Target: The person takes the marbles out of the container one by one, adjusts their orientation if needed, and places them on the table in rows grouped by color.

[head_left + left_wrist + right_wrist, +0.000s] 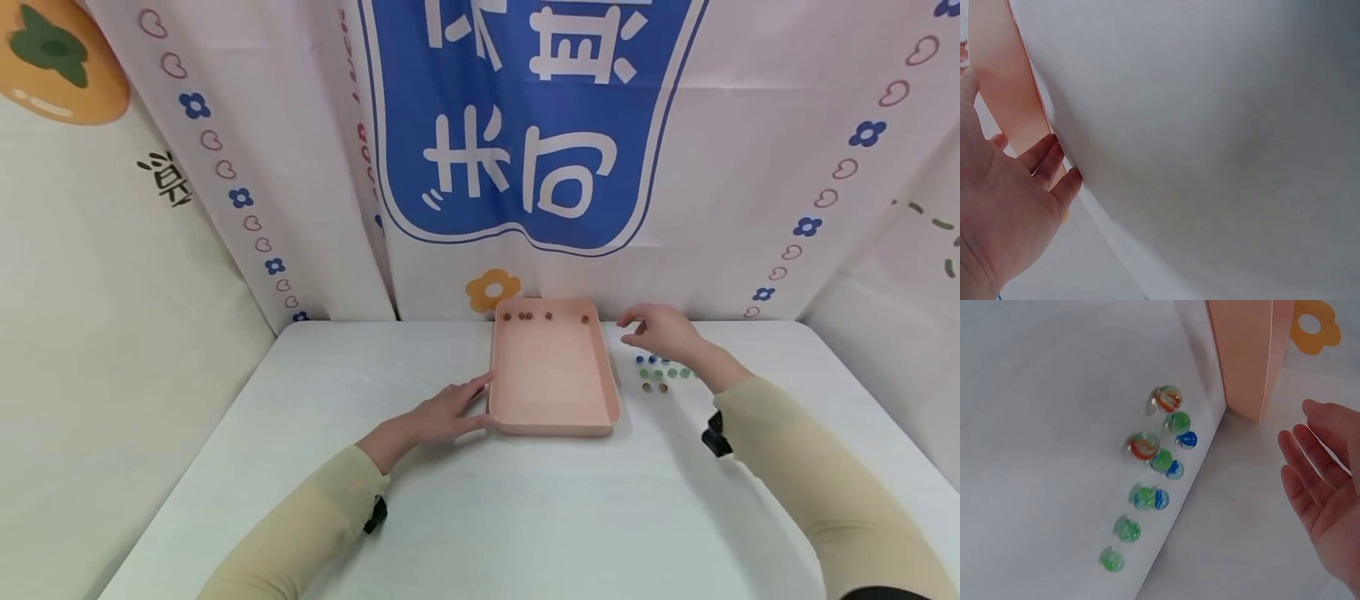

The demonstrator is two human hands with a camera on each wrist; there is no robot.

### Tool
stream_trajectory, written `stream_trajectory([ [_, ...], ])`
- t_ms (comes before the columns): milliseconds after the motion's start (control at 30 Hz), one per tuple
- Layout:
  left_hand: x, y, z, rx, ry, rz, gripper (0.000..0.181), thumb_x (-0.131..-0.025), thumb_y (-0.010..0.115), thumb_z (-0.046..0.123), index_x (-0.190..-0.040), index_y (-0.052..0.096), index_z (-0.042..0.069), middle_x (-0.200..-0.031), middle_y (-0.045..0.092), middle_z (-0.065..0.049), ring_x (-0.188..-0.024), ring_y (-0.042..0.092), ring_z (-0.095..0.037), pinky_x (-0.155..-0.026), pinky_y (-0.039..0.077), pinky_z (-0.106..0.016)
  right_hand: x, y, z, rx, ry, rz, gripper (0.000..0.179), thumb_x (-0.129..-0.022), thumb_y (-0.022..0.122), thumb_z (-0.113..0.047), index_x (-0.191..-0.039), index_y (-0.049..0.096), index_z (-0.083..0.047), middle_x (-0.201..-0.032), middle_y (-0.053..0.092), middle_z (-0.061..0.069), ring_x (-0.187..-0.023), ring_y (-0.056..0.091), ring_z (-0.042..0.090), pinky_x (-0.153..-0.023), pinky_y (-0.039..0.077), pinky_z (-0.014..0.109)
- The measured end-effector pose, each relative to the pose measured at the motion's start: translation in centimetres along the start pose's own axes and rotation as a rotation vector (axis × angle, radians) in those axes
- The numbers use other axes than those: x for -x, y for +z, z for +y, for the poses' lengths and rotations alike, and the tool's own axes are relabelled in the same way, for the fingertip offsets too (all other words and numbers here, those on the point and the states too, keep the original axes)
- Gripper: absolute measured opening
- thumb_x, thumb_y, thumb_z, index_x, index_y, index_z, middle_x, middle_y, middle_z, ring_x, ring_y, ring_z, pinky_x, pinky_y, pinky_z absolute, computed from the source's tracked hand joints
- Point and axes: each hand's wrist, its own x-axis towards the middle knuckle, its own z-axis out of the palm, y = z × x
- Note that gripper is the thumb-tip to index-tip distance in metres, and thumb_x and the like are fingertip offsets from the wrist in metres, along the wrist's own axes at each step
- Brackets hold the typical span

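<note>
A shallow pink tray stands near the table's back edge, with several brownish marbles along its far end. My left hand touches the tray's left side with spread fingers; in the left wrist view its fingertips rest by the tray's wall. To the tray's right, my right hand hovers above the table, fingers loosely bent, nothing seen between them. Below it lie blue marbles, several green marbles and two orange-streaked marbles, in rough rows.
The white table meets a printed cloth hanging behind it. Another pale cloth hangs at the left. The tray's far rim is close to the back cloth.
</note>
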Motion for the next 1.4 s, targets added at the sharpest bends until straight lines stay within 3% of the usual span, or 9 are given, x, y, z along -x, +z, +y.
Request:
stream_trajectory([
  [367, -0.1, 0.0, -0.1, -0.002, 0.022, -0.017, 0.081, -0.093, 0.052, 0.060, -0.157, 0.012, 0.031, -0.159, 0.020, -0.001, -0.145, 0.017, -0.028, -0.114, 0.017, -0.049, -5.3, 2.9, -1.2, -0.033, 0.006, 0.031, 0.035, -0.091, 0.067, -0.011, -0.124, 0.062, -0.002, -0.120, 0.062, 0.018, -0.099, 0.057, 0.032, -0.084, 0.047, 0.046],
  [567, -0.1, 0.0, 0.0, -0.007, 0.010, -0.022, 0.082, -0.092, 0.052, 0.063, -0.157, 0.012, 0.032, -0.159, 0.021, 0.000, -0.145, 0.018, -0.028, -0.113, 0.020, -0.050, -6.9, 4.1, -0.6, 0.028, -0.048, 0.084, 0.033, -0.089, 0.066, -0.008, -0.120, 0.065, 0.001, -0.116, 0.064, 0.020, -0.098, 0.055, 0.033, -0.085, 0.045, 0.047],
  [800, -0.2, 0.0, 0.3, 0.003, 0.019, -0.027, 0.082, -0.092, 0.053, 0.061, -0.157, 0.013, 0.031, -0.159, 0.022, -0.001, -0.144, 0.019, -0.028, -0.112, 0.021, -0.051, -7.7, 5.2, 0.4, 0.066, -0.063, 0.061, 0.034, -0.093, 0.062, -0.011, -0.124, 0.062, 0.002, -0.115, 0.064, 0.020, -0.102, 0.060, 0.034, -0.090, 0.047, 0.049],
  [1067, -0.2, 0.1, 0.4, -0.005, 0.032, -0.010, 0.082, -0.093, 0.054, 0.060, -0.157, 0.014, 0.029, -0.158, 0.024, -0.002, -0.143, 0.023, -0.027, -0.110, 0.026, -0.049, -8.2, 5.9, 0.6, 0.122, -0.085, 0.027, 0.032, -0.095, 0.055, -0.010, -0.125, 0.060, 0.003, -0.111, 0.063, 0.019, -0.093, 0.056, 0.031, -0.088, 0.046, 0.047],
  [1400, 0.0, -0.1, 0.1, -0.025, 0.021, -0.004, 0.082, -0.092, 0.054, 0.060, -0.157, 0.015, 0.027, -0.158, 0.024, -0.001, -0.142, 0.025, -0.026, -0.110, 0.027, -0.048, -8.7, 5.9, -0.1, 0.192, -0.062, 0.016, 0.009, -0.087, 0.060, -0.003, -0.095, 0.062, -0.002, -0.086, 0.058, 0.011, -0.079, 0.052, 0.028, -0.071, 0.044, 0.039],
])
